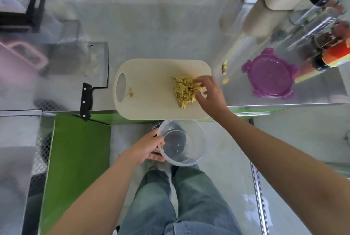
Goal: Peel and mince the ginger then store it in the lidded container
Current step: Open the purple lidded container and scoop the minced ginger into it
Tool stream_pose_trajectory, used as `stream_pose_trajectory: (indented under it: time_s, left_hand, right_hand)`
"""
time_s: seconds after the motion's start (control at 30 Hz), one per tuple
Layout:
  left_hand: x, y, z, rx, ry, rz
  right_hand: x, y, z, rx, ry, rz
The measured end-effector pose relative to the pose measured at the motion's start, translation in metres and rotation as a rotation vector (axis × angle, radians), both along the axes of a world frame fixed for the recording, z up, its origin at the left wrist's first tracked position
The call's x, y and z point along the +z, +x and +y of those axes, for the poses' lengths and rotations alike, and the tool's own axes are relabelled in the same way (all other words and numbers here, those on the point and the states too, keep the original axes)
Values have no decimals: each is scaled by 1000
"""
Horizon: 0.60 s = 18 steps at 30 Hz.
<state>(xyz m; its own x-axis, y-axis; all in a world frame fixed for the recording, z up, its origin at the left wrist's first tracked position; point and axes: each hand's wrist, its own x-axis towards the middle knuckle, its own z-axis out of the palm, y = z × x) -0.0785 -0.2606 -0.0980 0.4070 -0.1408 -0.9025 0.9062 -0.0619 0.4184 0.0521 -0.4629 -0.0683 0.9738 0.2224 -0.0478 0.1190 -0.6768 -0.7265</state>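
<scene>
Ginger, half under right hand (grip unclear)
</scene>
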Motion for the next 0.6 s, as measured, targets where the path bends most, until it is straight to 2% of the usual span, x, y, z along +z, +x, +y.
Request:
stream_pose_trajectory:
  time_s: [0.17, 0.33, 0.47, 0.6]
  left_hand:
    - [-6, 7, 2, 23, -35, 5]
    - [-8, 9, 2, 30, -47, 6]
    - [-9, 8, 3, 27, -40, -19]
    - [-8, 7, 3, 32, -48, -38]
  right_hand:
    - [-13, 16, 4, 90, -231, 107]
    - [-10, 9, -1, 39, -53, 20]
    - [-13, 6, -2, 110, -143, 64]
    - [-14, -13, -5, 123, -76, -11]
